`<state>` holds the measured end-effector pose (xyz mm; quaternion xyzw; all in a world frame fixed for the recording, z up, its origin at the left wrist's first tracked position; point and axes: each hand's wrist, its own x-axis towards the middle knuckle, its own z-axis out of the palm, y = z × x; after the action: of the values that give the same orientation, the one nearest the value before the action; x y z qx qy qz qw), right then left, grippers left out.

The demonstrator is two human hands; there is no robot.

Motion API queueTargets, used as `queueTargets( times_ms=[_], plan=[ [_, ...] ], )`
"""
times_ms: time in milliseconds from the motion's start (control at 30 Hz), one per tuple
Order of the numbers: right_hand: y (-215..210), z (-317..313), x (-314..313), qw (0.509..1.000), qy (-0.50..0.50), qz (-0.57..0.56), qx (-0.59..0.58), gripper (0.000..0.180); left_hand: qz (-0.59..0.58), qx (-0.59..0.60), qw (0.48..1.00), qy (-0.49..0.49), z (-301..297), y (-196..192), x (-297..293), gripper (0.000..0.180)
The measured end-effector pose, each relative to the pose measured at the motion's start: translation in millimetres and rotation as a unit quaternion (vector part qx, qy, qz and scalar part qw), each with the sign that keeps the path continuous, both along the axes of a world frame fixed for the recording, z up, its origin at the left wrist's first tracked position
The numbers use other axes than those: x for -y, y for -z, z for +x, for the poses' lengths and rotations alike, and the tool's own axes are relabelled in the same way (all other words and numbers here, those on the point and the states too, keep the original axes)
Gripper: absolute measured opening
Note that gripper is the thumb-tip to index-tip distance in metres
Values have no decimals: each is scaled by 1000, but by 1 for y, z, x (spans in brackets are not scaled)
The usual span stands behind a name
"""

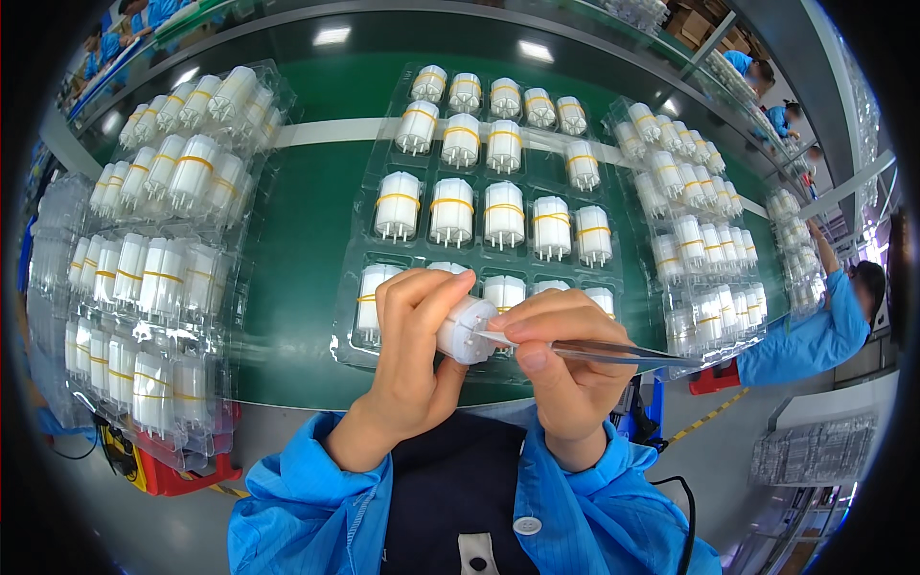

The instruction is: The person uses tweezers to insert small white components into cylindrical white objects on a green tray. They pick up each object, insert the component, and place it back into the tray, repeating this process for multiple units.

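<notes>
In front of my chest, my left hand (407, 359) is closed round a white cylindrical plastic part (467, 324). The part lies tilted on its side, its end face turned to the right. My right hand (572, 356) pinches metal tweezers (644, 356) between thumb and fingers. Their tips reach the end face of the part; whether they grip a pin there is too small to tell. Just beyond my hands lies a clear plastic tray (356, 235) with rows of similar white parts (504, 215), each with metal pins and a yellow rubber band. My hands cover some of its nearest row.
Stacked clear trays of the same white parts stand at the left (153, 273) and right (698, 240) of the green tabletop (297, 316). A metal shelf frame (843, 105) rises at the right. At the far right, a person in a blue sleeve (810, 335) reaches toward another tray.
</notes>
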<state>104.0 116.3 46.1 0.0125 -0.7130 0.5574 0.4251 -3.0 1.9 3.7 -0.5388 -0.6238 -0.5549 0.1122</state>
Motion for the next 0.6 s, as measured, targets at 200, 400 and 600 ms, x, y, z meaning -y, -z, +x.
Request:
queueTargets(
  times_ms=[200,400,600],
  plan=[
    [2,0,0,1000,7,-8,3,13,-8,-9,1000,-12,1,0,0,59],
    [9,-1,3,998,5,20,-60,14,-5,-3,1000,-6,0,1,0,63],
    [4,2,0,1000,2,9,-2,12,0,21,1000,5,3,2,-1,75]
  ],
)
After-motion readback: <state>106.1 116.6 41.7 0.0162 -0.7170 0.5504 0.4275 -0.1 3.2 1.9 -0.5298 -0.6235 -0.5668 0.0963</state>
